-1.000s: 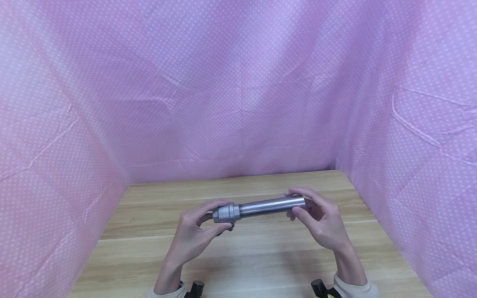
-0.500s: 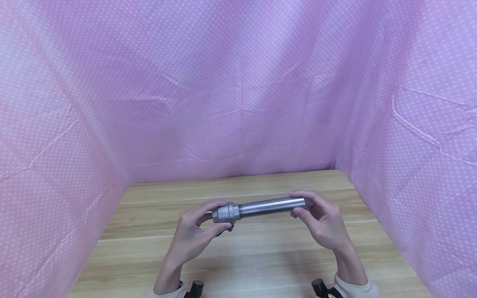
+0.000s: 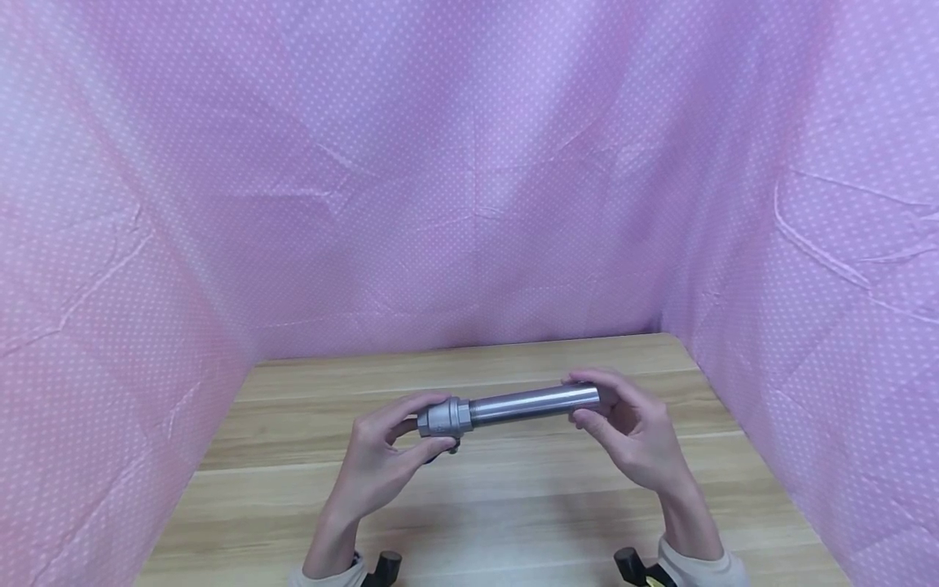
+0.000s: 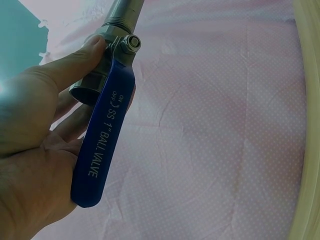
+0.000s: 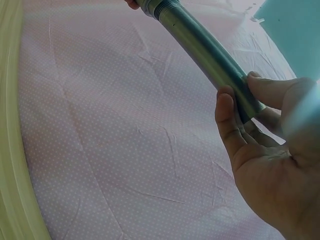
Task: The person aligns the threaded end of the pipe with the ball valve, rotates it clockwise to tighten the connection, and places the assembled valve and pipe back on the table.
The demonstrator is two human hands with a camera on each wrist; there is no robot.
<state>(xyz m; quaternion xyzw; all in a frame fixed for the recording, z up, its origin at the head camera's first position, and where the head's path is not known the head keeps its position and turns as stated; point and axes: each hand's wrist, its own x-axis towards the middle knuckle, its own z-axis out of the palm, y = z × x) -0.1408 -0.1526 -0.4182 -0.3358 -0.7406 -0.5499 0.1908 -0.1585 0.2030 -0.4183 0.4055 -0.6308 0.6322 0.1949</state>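
Note:
My left hand [image 3: 385, 456] grips a steel ball valve [image 3: 444, 417] between thumb and fingers. The valve's blue lever handle [image 4: 104, 137], lettered "SS 1" BALL VALVE", runs back along the palm in the left wrist view. A smooth metal pipe [image 3: 535, 403] extends from the valve's right end, with some thread showing at the joint. Thumb and fingertips of my right hand [image 3: 637, 436] pinch the pipe's free end, as the right wrist view also shows around the pipe [image 5: 210, 52]. Valve and pipe are held up over the table, tilted slightly higher at the right.
Below the hands lies a light wood-grain table [image 3: 506, 505]. Pink dotted cloth [image 3: 469, 204] hangs behind it and along both sides. Black wrist mounts [image 3: 385, 568] sit at the sleeves near the bottom edge.
The right-hand fingers shift slightly around the pipe's end, drawing back and then reaching further along it again. Left hand and valve stay almost in place.

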